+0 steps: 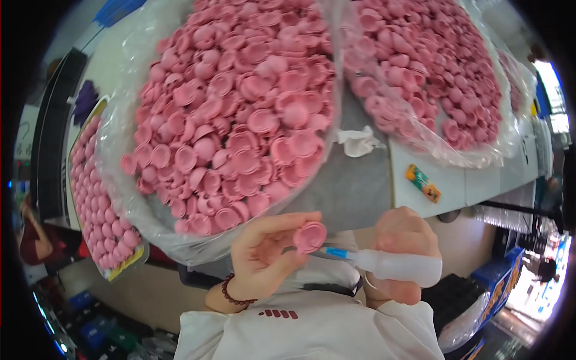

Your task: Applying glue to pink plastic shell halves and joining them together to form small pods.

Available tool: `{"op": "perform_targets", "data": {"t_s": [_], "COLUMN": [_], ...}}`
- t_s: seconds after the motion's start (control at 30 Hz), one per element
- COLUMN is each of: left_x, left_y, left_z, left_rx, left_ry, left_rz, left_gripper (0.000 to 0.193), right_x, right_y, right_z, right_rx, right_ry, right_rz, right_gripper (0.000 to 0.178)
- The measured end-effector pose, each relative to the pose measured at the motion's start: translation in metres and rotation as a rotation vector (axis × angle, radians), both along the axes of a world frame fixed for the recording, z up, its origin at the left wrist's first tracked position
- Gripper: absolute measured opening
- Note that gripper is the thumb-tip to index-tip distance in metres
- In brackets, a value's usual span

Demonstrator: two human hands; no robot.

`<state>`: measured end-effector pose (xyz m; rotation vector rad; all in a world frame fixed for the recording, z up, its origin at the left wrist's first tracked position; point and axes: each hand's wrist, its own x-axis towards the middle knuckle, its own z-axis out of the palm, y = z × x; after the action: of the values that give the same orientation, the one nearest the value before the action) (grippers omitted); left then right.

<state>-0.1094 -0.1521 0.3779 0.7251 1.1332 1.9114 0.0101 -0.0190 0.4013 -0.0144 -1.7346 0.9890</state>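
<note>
Between the thumb and fingers of my left hand (264, 249) is a pink half-shell (310, 237), its hollow side showing. My right hand (403, 243) is wrapped round a white squeeze bottle (405, 267) lying on its side in the grip. The bottle's blue needle tip (337, 252) points left, and its thin end reaches the lower rim of the shell; whether it touches I cannot tell. Just beyond my hands, a large heap of similar pink half-shells (246, 129) lies in a clear plastic bag (123, 135) spread on the table.
A second plastic bag (480, 157) of pink shells (432, 66) lies at the far right. A crumpled white tissue (359, 143) and a small orange-green packet (423, 183) rest on the table (468, 186). At the left, a tray (141, 255) holds rows of joined pink balls (99, 204).
</note>
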Motion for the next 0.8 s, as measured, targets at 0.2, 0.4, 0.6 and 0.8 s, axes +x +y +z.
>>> {"op": "perform_targets", "data": {"t_s": [0.2,0.4,0.6,0.8], "left_x": [-0.0060,-0.0097,-0.0103,-0.0106], "left_y": [0.0008,0.0002,0.0003,-0.0004], "left_z": [-0.0011,-0.0023,-0.0012,-0.0006], "left_rx": [0.038,0.059,0.079,0.077], "left_ry": [-0.005,-0.056,-0.064,-0.057], "left_rz": [-0.083,-0.129,-0.157,-0.158], "left_gripper": [0.039,0.038,0.039,0.040], "right_x": [-0.0067,-0.0082,-0.0102,-0.0082], "right_y": [-0.0095,-0.0076,-0.0075,-0.0090], "right_z": [-0.0015,0.0000,-0.0025,-0.0031], "right_rx": [-0.077,-0.051,-0.028,-0.024], "right_ry": [-0.042,-0.103,-0.051,-0.029], "right_rz": [-0.009,0.010,-0.028,-0.064], "right_gripper": [0.053,0.053,0.053,0.055]}}
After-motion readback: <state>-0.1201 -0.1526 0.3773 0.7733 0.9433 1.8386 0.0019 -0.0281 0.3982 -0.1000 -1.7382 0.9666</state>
